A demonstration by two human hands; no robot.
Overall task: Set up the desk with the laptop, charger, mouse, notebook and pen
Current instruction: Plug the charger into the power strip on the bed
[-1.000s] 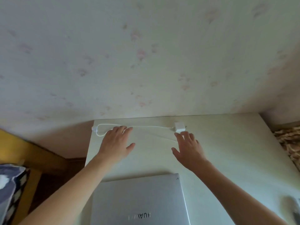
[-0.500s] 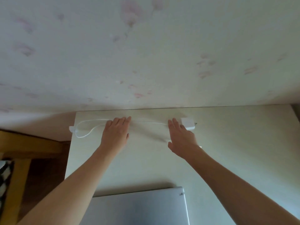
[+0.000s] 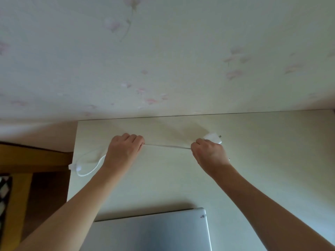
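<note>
A white charger lies near the back of the pale desk (image 3: 262,169). Its cable (image 3: 166,146) is stretched straight between my two fists. My left hand (image 3: 123,151) is closed on the cable at the left, and my right hand (image 3: 208,153) is closed on it at the right. The white charger brick (image 3: 213,138) with its metal prongs sits just behind my right hand. Left of my left hand the cable loops to a plug end (image 3: 72,166) at the desk's left edge. A closed silver laptop (image 3: 154,230) lies at the front, between my forearms.
A floral-papered wall (image 3: 163,60) rises directly behind the desk. A wooden piece of furniture (image 3: 27,160) stands to the left, beyond the desk's edge. Bare desk surface stretches to the right of my right arm.
Both hands went from lying flat with fingers apart on the cable to closed fists gripping it. The cable between them is now pulled straight. The view has tilted closer to the desk.
</note>
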